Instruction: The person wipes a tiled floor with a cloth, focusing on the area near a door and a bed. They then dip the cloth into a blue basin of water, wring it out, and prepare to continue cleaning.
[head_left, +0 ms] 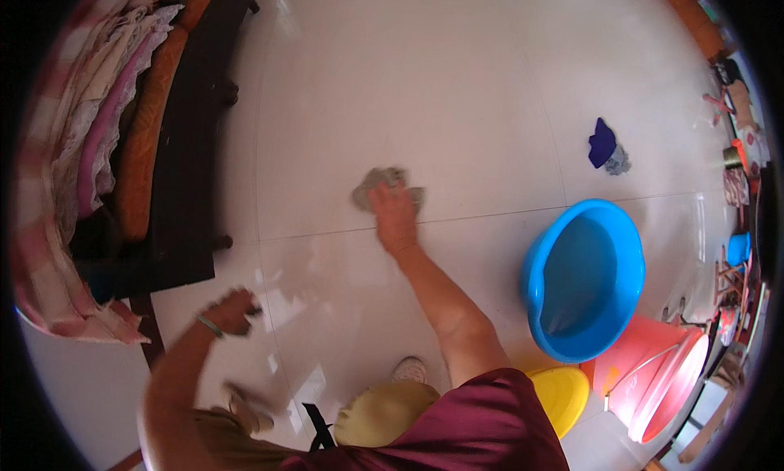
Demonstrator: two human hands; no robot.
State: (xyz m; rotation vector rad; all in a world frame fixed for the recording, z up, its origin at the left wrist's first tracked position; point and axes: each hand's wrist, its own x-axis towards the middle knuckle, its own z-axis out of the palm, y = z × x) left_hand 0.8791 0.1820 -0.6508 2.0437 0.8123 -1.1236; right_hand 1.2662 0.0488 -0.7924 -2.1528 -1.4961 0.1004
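Note:
My right hand [394, 216] presses a crumpled grey-beige cloth [372, 190] against the glossy tiled floor, fingers over it. The cloth bunches out on both sides of the fingers. My left hand [232, 312], with a pale green bangle [210, 325] at the wrist, hangs above the floor at the left. Its fingers look curled, slightly blurred, and I see nothing held in them. On my right stands a blue plastic basin [535, 287] with water in it. A dark purple and grey cloth [603, 144] lies on the floor beyond the basin.
A dark wooden bench or bed frame [184, 152] with fabric [102, 144] on it runs along the left. Behind the basin a pink bucket [645, 373] stands near a yellow plastic basin [563, 397]. Small stools and assorted household things line the far right edge.

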